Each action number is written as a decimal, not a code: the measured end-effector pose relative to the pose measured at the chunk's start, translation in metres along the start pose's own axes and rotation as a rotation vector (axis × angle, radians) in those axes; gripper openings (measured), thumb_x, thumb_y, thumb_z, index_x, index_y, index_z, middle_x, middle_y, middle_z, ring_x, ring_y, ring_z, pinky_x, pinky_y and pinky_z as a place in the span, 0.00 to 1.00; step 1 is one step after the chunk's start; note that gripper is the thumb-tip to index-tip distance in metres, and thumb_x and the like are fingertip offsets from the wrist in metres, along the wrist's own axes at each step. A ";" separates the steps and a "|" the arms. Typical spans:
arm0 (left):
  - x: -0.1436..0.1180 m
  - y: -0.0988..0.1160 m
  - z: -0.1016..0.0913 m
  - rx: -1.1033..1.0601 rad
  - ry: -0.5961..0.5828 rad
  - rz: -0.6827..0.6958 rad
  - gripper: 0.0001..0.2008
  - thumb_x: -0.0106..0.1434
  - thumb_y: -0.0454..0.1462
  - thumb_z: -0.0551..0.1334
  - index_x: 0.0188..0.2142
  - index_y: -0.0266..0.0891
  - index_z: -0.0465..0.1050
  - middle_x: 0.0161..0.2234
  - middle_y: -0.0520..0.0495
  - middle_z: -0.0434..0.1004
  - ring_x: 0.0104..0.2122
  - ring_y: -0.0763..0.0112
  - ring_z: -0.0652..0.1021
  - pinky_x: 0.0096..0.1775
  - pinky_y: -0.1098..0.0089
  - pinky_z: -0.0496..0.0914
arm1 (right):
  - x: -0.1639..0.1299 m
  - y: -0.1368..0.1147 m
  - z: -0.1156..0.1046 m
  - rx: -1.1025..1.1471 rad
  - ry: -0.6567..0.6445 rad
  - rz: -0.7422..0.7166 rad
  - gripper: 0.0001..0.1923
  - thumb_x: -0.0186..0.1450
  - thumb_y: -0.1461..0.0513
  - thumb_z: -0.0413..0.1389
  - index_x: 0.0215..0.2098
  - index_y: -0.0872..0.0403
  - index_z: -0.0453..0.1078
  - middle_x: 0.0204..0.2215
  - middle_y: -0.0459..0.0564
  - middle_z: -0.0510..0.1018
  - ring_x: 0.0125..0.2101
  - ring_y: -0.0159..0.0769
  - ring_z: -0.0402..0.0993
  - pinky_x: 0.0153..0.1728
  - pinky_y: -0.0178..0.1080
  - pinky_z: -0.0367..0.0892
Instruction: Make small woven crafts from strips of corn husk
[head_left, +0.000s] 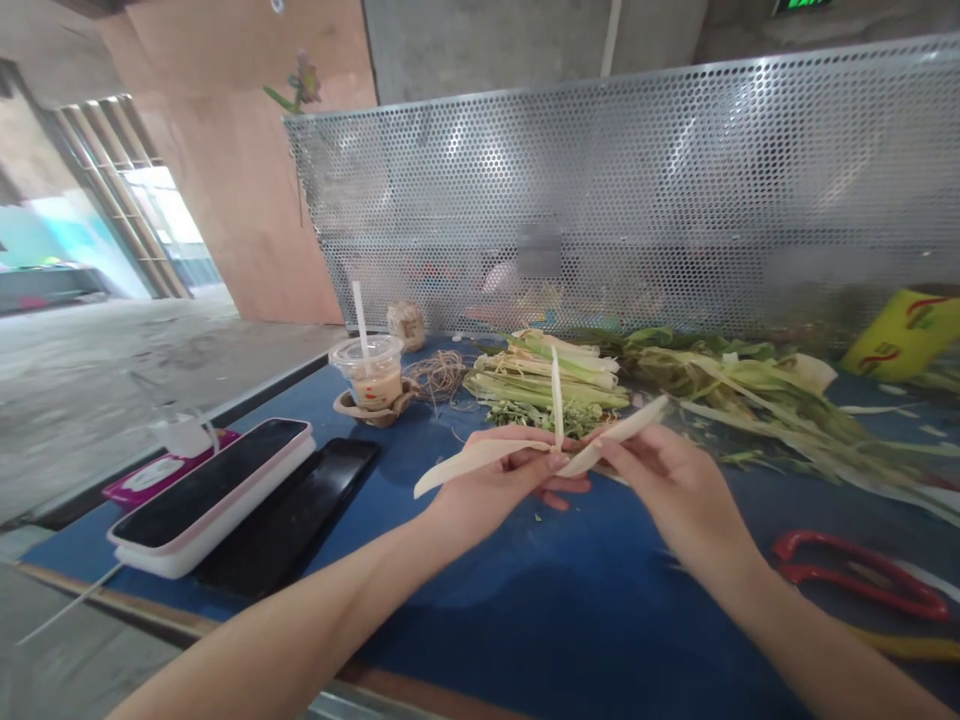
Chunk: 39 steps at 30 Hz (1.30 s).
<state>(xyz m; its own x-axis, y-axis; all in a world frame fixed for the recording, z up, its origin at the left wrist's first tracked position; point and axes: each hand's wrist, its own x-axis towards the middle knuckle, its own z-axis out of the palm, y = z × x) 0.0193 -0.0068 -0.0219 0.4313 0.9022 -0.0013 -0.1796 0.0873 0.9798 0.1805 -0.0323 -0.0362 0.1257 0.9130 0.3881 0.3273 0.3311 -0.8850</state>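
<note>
Pale strips of corn husk meet at a pinched point above the table's middle. One husk strip (465,462) points left over my left hand (499,490), another thin strip (556,400) stands upright, and a third strip (634,420) slants up to the right. Closed fingers of my left hand grip the strips where they join. My right hand (686,480) pinches the right-hand strip between thumb and fingers. Just behind the hands lie a stack of green-white husks (547,375) and some small green sprigs (525,413).
More loose husks (735,385) spread at right, before a perforated metal screen (600,190). Red-handled scissors (862,580) lie at front right; a yellow printed object (904,335) is behind. Left are a drink cup (373,385), twine (442,377), a black phone (300,530) and a white-cased device (214,490).
</note>
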 end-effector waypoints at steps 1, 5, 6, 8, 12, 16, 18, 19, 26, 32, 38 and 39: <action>0.000 -0.001 -0.001 0.015 -0.011 0.005 0.09 0.50 0.35 0.65 0.33 0.35 0.70 0.29 0.46 0.80 0.30 0.62 0.80 0.27 0.70 0.73 | 0.001 0.000 0.001 0.045 -0.017 0.067 0.09 0.58 0.55 0.54 0.30 0.53 0.69 0.29 0.50 0.78 0.32 0.39 0.75 0.32 0.38 0.70; 0.001 -0.004 -0.004 0.065 -0.016 0.036 0.09 0.48 0.33 0.65 0.31 0.35 0.71 0.27 0.48 0.79 0.30 0.63 0.79 0.26 0.71 0.74 | 0.000 -0.004 0.001 0.051 -0.018 0.121 0.09 0.56 0.55 0.55 0.29 0.53 0.68 0.25 0.48 0.78 0.28 0.37 0.75 0.28 0.35 0.70; 0.001 -0.004 -0.004 0.083 -0.018 0.046 0.08 0.47 0.32 0.66 0.30 0.35 0.72 0.27 0.48 0.79 0.30 0.63 0.79 0.26 0.71 0.74 | -0.001 -0.006 0.000 0.029 -0.016 0.118 0.09 0.56 0.56 0.55 0.28 0.54 0.68 0.24 0.47 0.77 0.26 0.35 0.75 0.26 0.34 0.69; 0.000 -0.004 -0.004 0.128 -0.024 0.057 0.09 0.46 0.32 0.66 0.29 0.34 0.73 0.26 0.48 0.79 0.29 0.64 0.79 0.27 0.71 0.74 | -0.002 -0.009 0.000 -0.024 -0.024 0.116 0.09 0.56 0.56 0.55 0.27 0.54 0.67 0.19 0.45 0.75 0.20 0.31 0.71 0.20 0.31 0.67; 0.000 -0.005 -0.003 0.195 0.003 0.056 0.11 0.45 0.33 0.67 0.30 0.33 0.74 0.24 0.49 0.78 0.25 0.68 0.78 0.29 0.70 0.75 | -0.001 -0.011 0.001 0.013 -0.095 0.197 0.10 0.57 0.55 0.55 0.27 0.54 0.65 0.16 0.43 0.73 0.14 0.29 0.67 0.14 0.31 0.63; 0.002 -0.005 -0.005 0.165 0.016 0.093 0.08 0.46 0.34 0.67 0.27 0.34 0.74 0.21 0.49 0.77 0.27 0.64 0.79 0.25 0.73 0.73 | 0.001 -0.009 -0.002 0.072 -0.224 0.263 0.13 0.58 0.51 0.52 0.29 0.53 0.65 0.18 0.44 0.73 0.19 0.35 0.73 0.18 0.34 0.67; 0.003 -0.004 -0.009 0.103 0.007 0.097 0.08 0.46 0.34 0.67 0.28 0.34 0.74 0.22 0.49 0.78 0.28 0.63 0.79 0.25 0.74 0.72 | 0.002 -0.006 -0.007 -0.143 -0.175 0.187 0.14 0.59 0.51 0.50 0.26 0.53 0.65 0.17 0.44 0.73 0.19 0.34 0.73 0.20 0.34 0.66; 0.004 -0.003 -0.011 0.072 0.002 0.088 0.08 0.47 0.35 0.67 0.28 0.34 0.74 0.23 0.48 0.78 0.29 0.64 0.79 0.25 0.75 0.72 | 0.002 -0.005 -0.010 -0.301 -0.112 0.100 0.14 0.59 0.51 0.50 0.25 0.52 0.65 0.17 0.43 0.73 0.18 0.33 0.72 0.20 0.33 0.65; 0.007 0.002 -0.016 0.005 -0.034 -0.043 0.11 0.47 0.37 0.68 0.30 0.33 0.74 0.27 0.45 0.79 0.30 0.67 0.79 0.26 0.77 0.71 | 0.008 -0.001 -0.024 -0.896 -0.125 -0.939 0.08 0.61 0.64 0.52 0.39 0.51 0.68 0.32 0.49 0.74 0.34 0.35 0.69 0.38 0.40 0.63; 0.004 -0.002 -0.007 0.075 -0.014 0.011 0.14 0.42 0.37 0.70 0.29 0.31 0.75 0.21 0.48 0.77 0.24 0.68 0.78 0.27 0.72 0.72 | 0.002 -0.010 -0.019 -0.801 -0.180 -1.012 0.05 0.61 0.64 0.54 0.36 0.49 0.70 0.34 0.46 0.76 0.37 0.35 0.66 0.41 0.41 0.59; 0.000 -0.004 -0.005 0.110 -0.007 0.021 0.11 0.43 0.35 0.68 0.28 0.32 0.75 0.21 0.49 0.77 0.24 0.67 0.78 0.28 0.71 0.73 | 0.001 -0.008 -0.012 -0.581 -0.174 -0.730 0.04 0.62 0.64 0.52 0.30 0.51 0.67 0.28 0.44 0.76 0.33 0.35 0.67 0.37 0.40 0.59; -0.001 -0.004 -0.005 0.120 -0.024 0.020 0.10 0.44 0.35 0.68 0.29 0.32 0.75 0.22 0.48 0.78 0.25 0.67 0.78 0.29 0.71 0.73 | 0.002 -0.007 -0.011 -0.564 -0.166 -0.675 0.05 0.62 0.64 0.52 0.28 0.51 0.67 0.26 0.44 0.75 0.32 0.34 0.67 0.35 0.39 0.60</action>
<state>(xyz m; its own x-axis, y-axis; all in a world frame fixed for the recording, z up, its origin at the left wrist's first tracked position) 0.0157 -0.0058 -0.0268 0.4497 0.8929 0.0223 -0.0825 0.0167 0.9965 0.1886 -0.0356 -0.0270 -0.3829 0.6036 0.6994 0.6997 0.6838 -0.2071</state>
